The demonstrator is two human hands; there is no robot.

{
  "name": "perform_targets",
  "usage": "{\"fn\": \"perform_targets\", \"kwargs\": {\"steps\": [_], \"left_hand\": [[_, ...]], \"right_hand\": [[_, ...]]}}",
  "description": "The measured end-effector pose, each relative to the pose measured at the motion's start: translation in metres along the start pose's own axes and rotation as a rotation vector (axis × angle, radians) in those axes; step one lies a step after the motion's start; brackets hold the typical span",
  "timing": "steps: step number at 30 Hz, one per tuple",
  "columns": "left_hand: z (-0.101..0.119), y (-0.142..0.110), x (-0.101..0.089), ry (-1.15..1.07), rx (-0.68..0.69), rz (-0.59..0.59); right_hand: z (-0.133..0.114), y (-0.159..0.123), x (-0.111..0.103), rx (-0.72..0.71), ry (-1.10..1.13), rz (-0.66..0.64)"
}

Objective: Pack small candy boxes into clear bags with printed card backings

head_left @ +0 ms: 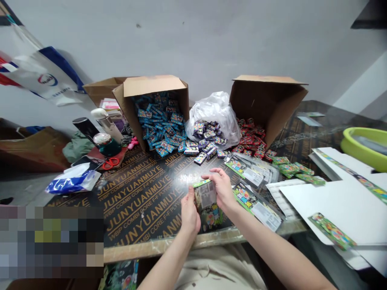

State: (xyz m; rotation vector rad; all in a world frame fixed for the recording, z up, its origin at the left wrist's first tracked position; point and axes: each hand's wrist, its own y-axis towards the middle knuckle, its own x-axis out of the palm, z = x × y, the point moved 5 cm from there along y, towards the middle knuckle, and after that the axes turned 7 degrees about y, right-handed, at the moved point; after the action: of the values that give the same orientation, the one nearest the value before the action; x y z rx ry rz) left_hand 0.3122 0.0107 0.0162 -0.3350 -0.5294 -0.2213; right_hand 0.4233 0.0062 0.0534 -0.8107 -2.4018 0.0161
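Observation:
Between my two hands stands a printed packaging box (208, 203), black with green edges and a pale text panel, held upright over the table's near part. My left hand (190, 211) grips its left side, thumb along the edge. My right hand (223, 189) wraps the upper right side, with fingers bent over the top rim. Whether anything is inside the box I cannot tell. To the right lie similar flat printed packages (256, 205), and more clear-edged ones (246, 169) behind them. Small purple packets (208, 151) are scattered just beyond my hands.
Blue packets (165, 129) spill from a cardboard box (155, 85); red packets (249, 137) lie by another carton (272, 94). Green packets (286, 167), white card sheets (329, 201) and a lime basin (363, 149) are at right. Scissors (110, 163), a jar (105, 145) and tissues (72, 181) stand left.

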Motion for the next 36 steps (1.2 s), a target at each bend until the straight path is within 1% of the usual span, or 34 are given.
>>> {"fn": "perform_targets", "kwargs": {"steps": [2, 4, 7, 9, 12, 13, 15, 17, 19, 21, 22, 24, 26, 28, 31, 33, 36], "left_hand": [[0.002, 0.000, 0.001, -0.046, -0.060, 0.017], [0.009, 0.003, 0.000, -0.050, -0.099, 0.021], [0.024, 0.010, 0.001, 0.081, -0.113, -0.036], [0.038, 0.013, 0.004, 0.211, -0.041, -0.079], [0.059, 0.014, 0.009, 0.343, 0.127, -0.116], [0.063, 0.015, 0.010, 0.359, 0.146, -0.128], [0.062, 0.015, 0.011, 0.347, 0.105, -0.157], [0.059, 0.015, 0.011, 0.304, 0.054, -0.173], [0.059, 0.012, 0.012, 0.321, 0.089, -0.175], [0.065, 0.006, 0.014, 0.462, 0.221, -0.193], [0.070, 0.002, 0.016, 0.566, 0.303, -0.210], [0.078, -0.004, 0.021, 0.758, 0.443, -0.245], [0.085, -0.005, 0.024, 0.844, 0.496, -0.247], [0.090, 0.000, 0.024, 0.872, 0.471, -0.230], [0.093, 0.011, 0.027, 0.942, 0.396, -0.236], [0.093, 0.018, 0.029, 0.965, 0.320, -0.263], [0.090, 0.024, 0.032, 0.916, 0.190, -0.307]], "right_hand": [[-0.003, -0.005, -0.002, 0.013, 0.020, -0.021], [-0.006, -0.009, -0.002, 0.070, 0.087, -0.075], [-0.009, -0.011, -0.005, 0.161, 0.210, -0.118], [-0.011, -0.009, -0.009, 0.206, 0.229, -0.133], [-0.009, -0.008, -0.014, 0.312, 0.206, -0.209], [-0.008, -0.007, -0.015, 0.340, 0.213, -0.235], [-0.007, -0.007, -0.018, 0.350, 0.248, -0.269], [-0.007, -0.006, -0.020, 0.331, 0.258, -0.277], [-0.006, -0.004, -0.021, 0.312, 0.207, -0.260], [-0.007, -0.003, -0.023, 0.267, 0.120, -0.255], [-0.011, -0.002, -0.024, 0.207, 0.066, -0.263], [-0.020, -0.003, -0.025, 0.050, -0.074, -0.325], [-0.030, -0.005, -0.026, -0.088, -0.226, -0.407], [-0.037, -0.007, -0.027, -0.174, -0.359, -0.459], [-0.046, -0.004, -0.028, -0.241, -0.481, -0.445], [-0.049, -0.001, -0.025, -0.235, -0.520, -0.455], [-0.051, 0.004, -0.019, -0.184, -0.533, -0.506]]}}
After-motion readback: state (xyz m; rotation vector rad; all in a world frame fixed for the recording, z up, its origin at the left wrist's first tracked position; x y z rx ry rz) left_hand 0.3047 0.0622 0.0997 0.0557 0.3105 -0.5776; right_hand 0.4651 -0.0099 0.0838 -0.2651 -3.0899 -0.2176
